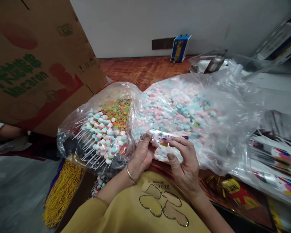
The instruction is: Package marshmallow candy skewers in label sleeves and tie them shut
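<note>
My left hand [144,150], with a bangle at the wrist, pinches the left end of a clear printed wrapper [163,139]. My right hand [185,161] is at the wrapper's right part, thumb apart from the fingers, fingertips near its surface. Behind both hands spreads a large clear bag of pink, blue and white candies [174,106]. Left of my left hand, candy skewers [103,132] on white sticks lie in another clear bag, beside small colourful rings [118,113].
A cardboard box [38,64] stands at the left. On the wooden table's far side are a blue device [180,48] and a metal tool [214,64]. Printed wrappers [274,158] lie at the right. Golden bead strands [63,191] hang at lower left.
</note>
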Motion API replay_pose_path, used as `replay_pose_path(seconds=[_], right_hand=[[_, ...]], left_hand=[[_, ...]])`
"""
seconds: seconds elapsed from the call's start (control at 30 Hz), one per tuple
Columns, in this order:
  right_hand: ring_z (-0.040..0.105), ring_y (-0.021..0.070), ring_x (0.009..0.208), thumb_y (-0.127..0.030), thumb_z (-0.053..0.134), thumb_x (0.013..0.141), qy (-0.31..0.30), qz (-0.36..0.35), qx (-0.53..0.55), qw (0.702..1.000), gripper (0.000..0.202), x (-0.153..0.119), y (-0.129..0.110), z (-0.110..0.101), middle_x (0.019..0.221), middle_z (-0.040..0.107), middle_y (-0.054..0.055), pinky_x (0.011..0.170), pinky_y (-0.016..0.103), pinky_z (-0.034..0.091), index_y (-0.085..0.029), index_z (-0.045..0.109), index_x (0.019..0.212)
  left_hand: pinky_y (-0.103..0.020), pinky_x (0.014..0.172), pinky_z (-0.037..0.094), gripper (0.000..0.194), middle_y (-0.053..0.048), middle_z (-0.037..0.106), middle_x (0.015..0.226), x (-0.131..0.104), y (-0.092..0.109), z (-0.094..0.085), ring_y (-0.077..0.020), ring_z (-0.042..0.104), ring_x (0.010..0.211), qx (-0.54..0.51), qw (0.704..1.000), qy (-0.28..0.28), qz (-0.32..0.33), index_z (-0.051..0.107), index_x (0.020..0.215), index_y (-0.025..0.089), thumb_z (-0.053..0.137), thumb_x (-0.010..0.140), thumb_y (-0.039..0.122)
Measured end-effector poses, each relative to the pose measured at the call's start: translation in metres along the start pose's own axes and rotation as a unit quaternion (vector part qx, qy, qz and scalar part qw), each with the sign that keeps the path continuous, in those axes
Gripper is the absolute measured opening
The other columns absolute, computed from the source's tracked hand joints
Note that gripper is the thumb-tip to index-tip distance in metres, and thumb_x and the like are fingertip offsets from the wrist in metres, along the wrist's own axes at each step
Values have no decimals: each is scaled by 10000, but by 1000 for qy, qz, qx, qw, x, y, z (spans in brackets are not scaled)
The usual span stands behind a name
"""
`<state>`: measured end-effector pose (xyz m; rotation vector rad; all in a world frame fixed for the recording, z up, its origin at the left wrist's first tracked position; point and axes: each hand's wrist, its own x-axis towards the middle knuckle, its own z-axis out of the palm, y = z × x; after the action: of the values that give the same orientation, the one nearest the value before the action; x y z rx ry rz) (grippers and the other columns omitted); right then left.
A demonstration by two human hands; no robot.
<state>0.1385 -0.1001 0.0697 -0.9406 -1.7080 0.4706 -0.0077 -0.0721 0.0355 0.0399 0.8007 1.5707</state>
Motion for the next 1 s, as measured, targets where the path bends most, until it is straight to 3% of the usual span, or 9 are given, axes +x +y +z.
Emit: replay_pose_path(seconds=[0.27,0.4,0.63,0.87,1.0], right_hand=[[617,231,1219,-271,615,1001,-37,99,69,992,173,-2,2,12,1282,630,89,1031,426,539,-254,722,1136],[627,208,1227,-236,581,1015,-19,126,79,989,204,-3,6,14,1287,652,72,1046,398,532,-267,753,1121],[656,233,1141,-242,622,995,-3,95,8,995,194,-5,7,13,1208,696,89,994,440,521,-220,731,837],[664,249,1083,-232,636,986,16,47,-62,997,188,-2,4,12,1182,704,102,935,456,516,-210,709,814],[661,258,1082,-193,639,975,13,8,-73,997,145,-2,1,11,1201,688,100,925,477,515,-215,676,836]], left_hand=[[-227,587,447,523,35,598,654,-10,-5,5,-89,545,593,93,993,-14,70,620,704,159,991,513,476],[-226,597,451,494,24,634,679,-15,-2,7,-92,560,600,148,987,-50,34,698,797,150,999,516,424],[-218,622,444,529,59,572,654,-17,-3,15,-74,523,613,111,992,-15,58,605,684,157,1023,440,372],[-217,608,451,486,32,593,693,-22,0,15,-89,536,627,128,987,-97,-10,658,771,157,1004,519,386],[-213,616,451,468,37,578,667,-19,-1,11,-86,526,623,107,991,-81,-27,635,707,148,1008,516,356]])
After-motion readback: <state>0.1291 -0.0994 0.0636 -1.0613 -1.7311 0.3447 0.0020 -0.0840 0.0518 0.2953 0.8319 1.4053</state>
